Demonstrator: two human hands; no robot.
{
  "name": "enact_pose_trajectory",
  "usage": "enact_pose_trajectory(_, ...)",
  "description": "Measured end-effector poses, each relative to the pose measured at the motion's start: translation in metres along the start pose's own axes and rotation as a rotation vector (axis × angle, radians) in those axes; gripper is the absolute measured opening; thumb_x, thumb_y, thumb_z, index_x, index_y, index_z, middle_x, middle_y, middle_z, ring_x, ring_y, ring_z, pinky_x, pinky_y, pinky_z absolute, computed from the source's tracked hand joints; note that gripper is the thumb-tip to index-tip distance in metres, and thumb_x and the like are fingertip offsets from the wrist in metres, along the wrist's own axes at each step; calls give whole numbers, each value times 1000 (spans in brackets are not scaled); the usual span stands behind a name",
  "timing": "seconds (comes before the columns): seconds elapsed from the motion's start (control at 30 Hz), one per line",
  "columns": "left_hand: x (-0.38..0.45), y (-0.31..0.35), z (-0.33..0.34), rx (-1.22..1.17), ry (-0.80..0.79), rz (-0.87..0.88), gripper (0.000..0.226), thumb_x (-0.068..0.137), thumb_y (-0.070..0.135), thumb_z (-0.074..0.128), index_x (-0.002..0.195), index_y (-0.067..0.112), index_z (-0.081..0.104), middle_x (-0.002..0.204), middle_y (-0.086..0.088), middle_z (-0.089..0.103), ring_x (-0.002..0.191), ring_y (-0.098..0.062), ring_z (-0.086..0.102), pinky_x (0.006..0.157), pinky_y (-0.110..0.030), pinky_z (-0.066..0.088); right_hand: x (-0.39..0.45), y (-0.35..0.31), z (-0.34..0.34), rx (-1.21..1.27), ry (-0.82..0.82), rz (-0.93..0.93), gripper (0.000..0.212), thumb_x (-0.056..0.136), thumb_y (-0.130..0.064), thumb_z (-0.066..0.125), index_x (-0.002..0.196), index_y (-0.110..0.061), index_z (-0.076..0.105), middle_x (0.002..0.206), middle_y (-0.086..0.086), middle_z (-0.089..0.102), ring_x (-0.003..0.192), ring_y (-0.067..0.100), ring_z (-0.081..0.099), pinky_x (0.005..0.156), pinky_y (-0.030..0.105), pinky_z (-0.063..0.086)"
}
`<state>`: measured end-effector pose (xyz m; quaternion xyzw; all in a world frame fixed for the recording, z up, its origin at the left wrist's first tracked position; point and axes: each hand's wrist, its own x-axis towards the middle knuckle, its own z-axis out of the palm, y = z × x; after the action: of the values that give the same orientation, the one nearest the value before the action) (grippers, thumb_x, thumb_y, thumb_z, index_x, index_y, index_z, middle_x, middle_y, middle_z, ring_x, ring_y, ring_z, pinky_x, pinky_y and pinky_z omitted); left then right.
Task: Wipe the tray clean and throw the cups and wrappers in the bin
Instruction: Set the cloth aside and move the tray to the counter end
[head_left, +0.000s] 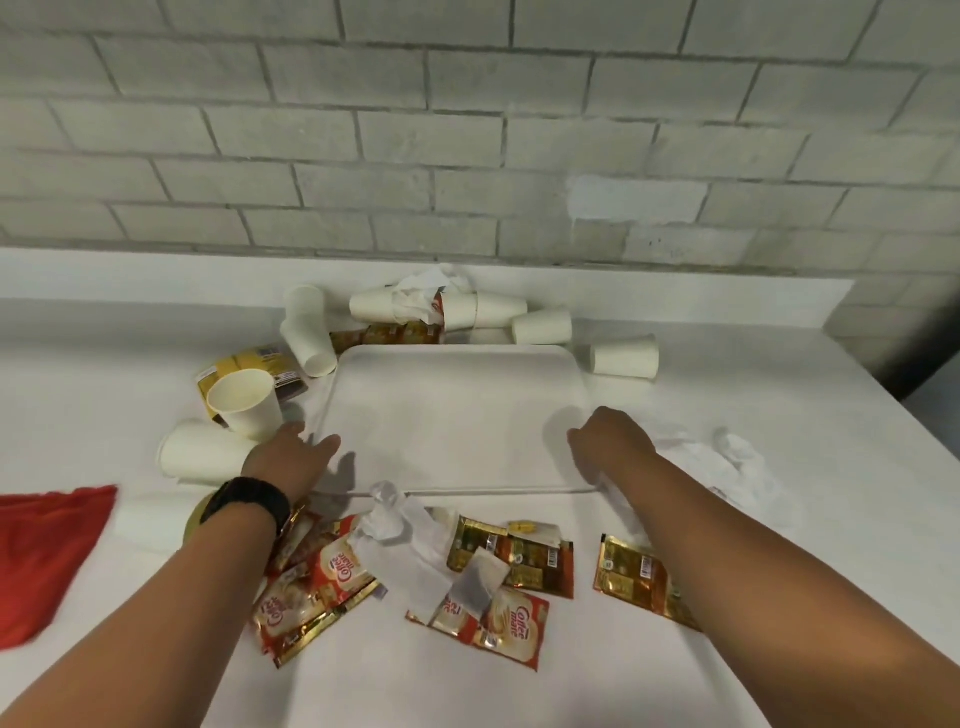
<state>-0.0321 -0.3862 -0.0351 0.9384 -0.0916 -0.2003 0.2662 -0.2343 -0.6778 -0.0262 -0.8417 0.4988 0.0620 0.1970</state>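
White all over, the bench (727, 597) carries a white tray (452, 415) near its middle, toward the back wall. The left hand (291, 454) lies open, fingers flat, at the tray's near left corner; a black watch (247, 501) sits on that wrist. The right hand (610, 439) is at the tray's near right corner, fingers curled down on the rim; whether it grips anything I cannot tell. Paper cups (488, 312) lie tipped along the tray's far edge with a crumpled tissue (426, 291), and one cup (244, 402) stands upright off the left edge. Red and gold wrappers (488, 597) are scattered along the bench's near side. A red cloth (47, 551) lies at the left edge.
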Motion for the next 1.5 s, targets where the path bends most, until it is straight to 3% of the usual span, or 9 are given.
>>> enact_pose_trajectory(0.1, 5, 6, -3, -58, -19, -42, 68, 91, 51, 49, 144, 9, 36, 147, -13, 42, 130, -35, 44, 108, -43, 36, 6, 1, 0, 54, -24, 6, 26, 97, -18, 43, 116, -6, 57, 111, 10, 60, 91, 24, 58, 76, 28, 47)
enact_pose_trajectory(0.23, 3, 20, -10, -276, -48, -130, 55, 96, 40, 49, 131, -2, 47, 134, -22, 50, 113, -36, 51, 98, -43, 43, 11, 2, -3, 167, 68, 11, 46, 99, -39, 33, 112, -3, 59, 112, 14, 62, 100, 31, 59, 86, 36, 48)
enact_pose_trajectory(0.3, 0, 23, -11, -467, -74, -196, 57, 95, 38, 54, 135, -1, 43, 137, -21, 47, 117, -38, 47, 93, -44, 44, 14, -1, -8, 186, 75, 23, 48, 100, -39, 32, 112, -1, 59, 117, 17, 62, 106, 34, 59, 90, 37, 47)
enact_pose_trajectory(0.43, -11, 28, -13, -690, -98, -194, 54, 95, 32, 56, 138, 3, 39, 116, -15, 47, 94, -28, 48, 72, -37, 48, 8, 0, -25, 241, 129, 27, 46, 98, -39, 41, 119, -1, 54, 122, 17, 60, 111, 34, 57, 88, 35, 45)
enact_pose_trajectory(0.57, -17, 19, -6, -693, -121, -31, 54, 94, 34, 55, 135, 0, 44, 112, -11, 51, 73, -13, 53, 64, -32, 49, -3, 15, -48, 221, 224, 21, 50, 95, -44, 45, 123, -3, 52, 118, 16, 61, 104, 33, 58, 74, 31, 39)
enact_pose_trajectory(0.73, -44, 31, 3, -710, -131, 154, 37, 96, 31, 53, 124, 8, 52, 106, -7, 55, 74, -11, 54, 62, -30, 47, -21, 45, -77, 209, 330, 27, 40, 93, -46, 47, 97, -7, 55, 92, 12, 61, 78, 29, 52, 63, 31, 35)
enact_pose_trajectory(0.9, -59, 70, 18, -633, -86, 228, 23, 94, 32, 50, 115, 20, 52, 100, -1, 61, 88, -20, 59, 63, -31, 50, -32, 87, -97, 271, 442, 46, 36, 92, -46, 49, 96, -9, 53, 90, 9, 57, 82, 30, 52, 68, 33, 38)
enact_pose_trajectory(1.17, -88, 156, 96, -563, -128, 441, 22, 91, 35, 53, 105, 20, 60, 88, -4, 63, 66, -16, 54, 53, -24, 40, -7, 199, -136, 290, 505, 176, 46, 93, -48, 48, 117, -10, 58, 115, 15, 61, 102, 35, 56, 84, 37, 42)
enact_pose_trajectory(1.5, -137, 297, 237, -590, -172, 461, 30, 85, 42, 57, 107, 21, 59, 97, 3, 69, 85, -12, 65, 68, -26, 49, 67, 366, -210, 309, 506, 176, 27, 93, -40, 52, 93, -13, 56, 99, 16, 63, 90, 33, 55, 76, 34, 38)
